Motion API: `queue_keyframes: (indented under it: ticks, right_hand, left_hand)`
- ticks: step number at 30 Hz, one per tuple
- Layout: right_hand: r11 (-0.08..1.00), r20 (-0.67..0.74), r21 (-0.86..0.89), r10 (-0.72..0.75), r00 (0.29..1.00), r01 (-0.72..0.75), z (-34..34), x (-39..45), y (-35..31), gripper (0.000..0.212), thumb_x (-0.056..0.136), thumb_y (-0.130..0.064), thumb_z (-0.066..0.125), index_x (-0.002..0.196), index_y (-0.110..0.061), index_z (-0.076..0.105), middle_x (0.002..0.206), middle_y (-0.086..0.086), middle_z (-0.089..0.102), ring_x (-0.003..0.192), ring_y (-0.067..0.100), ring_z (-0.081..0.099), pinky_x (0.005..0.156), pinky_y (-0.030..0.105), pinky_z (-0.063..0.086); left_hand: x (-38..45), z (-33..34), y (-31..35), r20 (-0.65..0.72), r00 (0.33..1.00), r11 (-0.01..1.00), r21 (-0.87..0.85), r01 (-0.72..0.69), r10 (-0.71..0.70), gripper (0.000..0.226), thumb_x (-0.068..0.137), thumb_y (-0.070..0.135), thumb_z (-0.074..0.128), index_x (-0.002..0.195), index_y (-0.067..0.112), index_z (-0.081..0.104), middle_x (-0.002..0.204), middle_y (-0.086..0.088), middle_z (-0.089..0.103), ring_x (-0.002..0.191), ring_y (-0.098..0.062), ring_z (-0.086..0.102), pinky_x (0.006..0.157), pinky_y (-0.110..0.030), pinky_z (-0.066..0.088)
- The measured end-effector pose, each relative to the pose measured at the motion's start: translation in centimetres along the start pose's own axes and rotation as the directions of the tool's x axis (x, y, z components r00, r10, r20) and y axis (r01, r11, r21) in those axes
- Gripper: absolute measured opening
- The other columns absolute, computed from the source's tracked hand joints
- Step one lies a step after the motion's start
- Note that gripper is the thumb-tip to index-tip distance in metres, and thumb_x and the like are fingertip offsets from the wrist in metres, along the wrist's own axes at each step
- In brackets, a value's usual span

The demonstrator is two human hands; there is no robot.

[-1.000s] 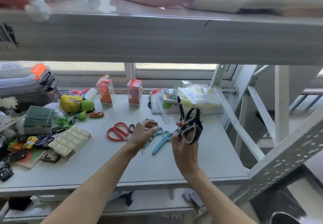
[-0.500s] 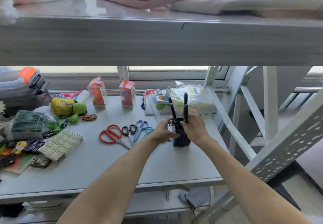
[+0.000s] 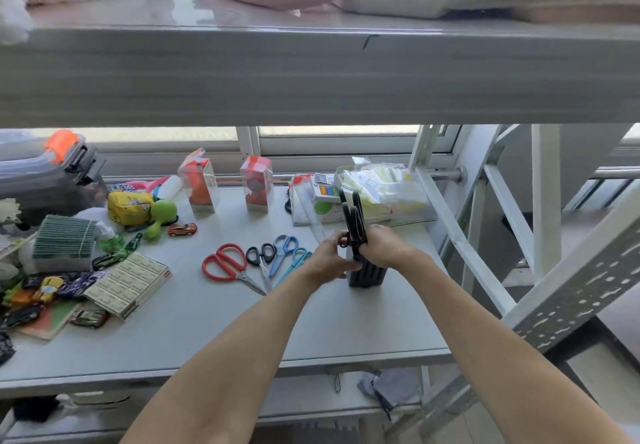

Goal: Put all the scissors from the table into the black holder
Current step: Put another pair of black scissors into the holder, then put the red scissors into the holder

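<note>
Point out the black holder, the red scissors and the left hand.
black holder [image 3: 369, 275], head view, on its ribbed front wall below the hands.
red scissors [image 3: 225, 265], head view, on the handle loops.
left hand [image 3: 330, 258], head view, on the back of the hand.

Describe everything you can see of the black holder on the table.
The black holder is a dark, ribbed, box-like stand, plastic by its look, standing upright on the grey table right of the loose scissors. Black scissor handles stick up out of its top. The left hand and right hand grip it from either side, hiding its upper part.
</note>
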State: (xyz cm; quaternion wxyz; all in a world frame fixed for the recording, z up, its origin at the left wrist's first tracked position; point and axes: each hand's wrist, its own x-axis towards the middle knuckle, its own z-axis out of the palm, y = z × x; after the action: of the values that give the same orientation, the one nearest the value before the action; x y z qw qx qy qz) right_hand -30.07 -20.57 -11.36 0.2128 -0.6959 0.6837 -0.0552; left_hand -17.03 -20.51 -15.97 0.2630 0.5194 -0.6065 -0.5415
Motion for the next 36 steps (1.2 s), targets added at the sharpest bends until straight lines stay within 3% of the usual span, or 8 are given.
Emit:
queue_keyframes:
  ticks: [4, 9, 13, 16, 19, 23, 29, 36]
  right_hand:
    - [0.998, -0.132, 0.029, 0.065, 0.989, -0.062, 0.4, -0.4, 0.2, 0.017, 0.085, 0.000, 0.050, 0.093, -0.003, 0.065, 0.108, 0.020, 0.066, 0.100, 0.036, 0.061, 0.070, 0.031, 0.042]
    - [0.987, -0.463, 0.162, 0.058, 0.884, 0.019, 1.6, -1.2, 0.8, 0.034, 0.085, 0.007, 0.045, 0.110, -0.002, 0.066, 0.114, 0.016, 0.065, 0.106, 0.032, 0.060, 0.088, 0.034, 0.045]
    - [0.936, -0.677, 0.329, 0.142, 0.722, 0.124, 2.9, -3.5, 0.4, 0.030, 0.083, 0.012, 0.045, 0.094, -0.005, 0.066, 0.091, 0.010, 0.068, 0.083, 0.023, 0.061, 0.074, 0.027, 0.044]
    - [0.905, -0.728, 0.361, 0.123, 0.674, 0.226, 4.8, -5.4, -1.3, 0.027, 0.081, 0.013, 0.046, 0.083, -0.009, 0.062, 0.079, 0.004, 0.063, 0.071, 0.018, 0.056, 0.066, 0.024, 0.044]
    - [0.888, -0.671, 0.327, -0.023, 0.741, 0.324, 7.7, -5.9, -4.1, 0.026, 0.082, 0.014, 0.049, 0.084, -0.008, 0.063, 0.081, 0.003, 0.062, 0.071, 0.015, 0.057, 0.065, 0.023, 0.048]
    - [0.883, -0.388, 0.292, -0.241, 0.890, 0.366, 11.7, -4.2, -8.6, 0.036, 0.087, 0.009, 0.044, 0.112, -0.006, 0.065, 0.112, 0.010, 0.064, 0.102, 0.024, 0.062, 0.091, 0.032, 0.049]
    - [0.939, -0.005, 0.150, -0.312, 0.950, 0.310, 15.2, -0.8, -13.8, 0.046, 0.090, 0.002, 0.039, 0.133, -0.007, 0.050, 0.133, 0.013, 0.050, 0.119, 0.033, 0.052, 0.097, 0.039, 0.043]
    - [0.978, 0.057, 0.075, -0.198, 0.978, 0.194, 16.9, -0.1, -15.0, 0.040, 0.092, 0.001, 0.040, 0.131, -0.004, 0.048, 0.131, 0.017, 0.047, 0.123, 0.035, 0.045, 0.101, 0.040, 0.040]
  left_hand:
    - [0.0, 0.1, -0.2, 0.006, 1.000, 1.000, 0.010, -0.012, 0.012, 0.072, 0.084, 0.000, 0.069, 0.146, 0.022, 0.040, 0.140, -0.006, 0.046, 0.103, -0.022, 0.058, 0.074, -0.031, 0.056]
    - [-0.6, -1.1, -1.4, 0.016, 0.999, 0.998, 0.045, -0.032, 0.031, 0.078, 0.084, -0.001, 0.068, 0.151, 0.022, 0.035, 0.141, -0.003, 0.045, 0.091, -0.023, 0.059, 0.081, -0.035, 0.056]
    - [-2.1, -5.0, -4.0, -0.343, 0.933, 0.989, 0.137, -0.064, 0.108, 0.042, 0.091, 0.002, 0.057, 0.133, 0.002, 0.055, 0.123, -0.014, 0.064, 0.087, -0.023, 0.065, 0.076, -0.030, 0.060]
    - [-3.0, -9.2, -6.8, -0.688, 0.724, 0.973, 0.203, 0.113, 0.059, 0.030, 0.092, 0.002, 0.053, 0.120, 0.003, 0.064, 0.120, -0.017, 0.064, 0.107, -0.031, 0.063, 0.092, -0.038, 0.051]
    - [-3.7, -13.0, -9.2, -0.781, 0.620, 0.912, 0.198, 0.358, -0.074, 0.040, 0.091, 0.006, 0.050, 0.130, 0.008, 0.058, 0.134, -0.019, 0.052, 0.123, -0.036, 0.052, 0.105, -0.042, 0.042]
    - [-3.8, -16.0, -10.9, -0.715, 0.650, 0.774, 0.249, 0.582, -0.258, 0.055, 0.095, 0.013, 0.045, 0.149, 0.011, 0.038, 0.150, -0.019, 0.039, 0.138, -0.037, 0.036, 0.113, -0.044, 0.033]
    - [-3.4, -17.5, -11.6, -0.628, 0.715, 0.746, 0.309, 0.590, -0.305, 0.059, 0.095, 0.014, 0.041, 0.153, 0.013, 0.030, 0.155, -0.013, 0.039, 0.142, -0.036, 0.033, 0.115, -0.041, 0.030]
    - [-3.8, -18.3, -12.2, -0.652, 0.696, 0.837, 0.168, 0.520, -0.301, 0.053, 0.093, 0.016, 0.052, 0.145, 0.010, 0.046, 0.146, -0.015, 0.051, 0.135, -0.035, 0.046, 0.111, -0.039, 0.040]
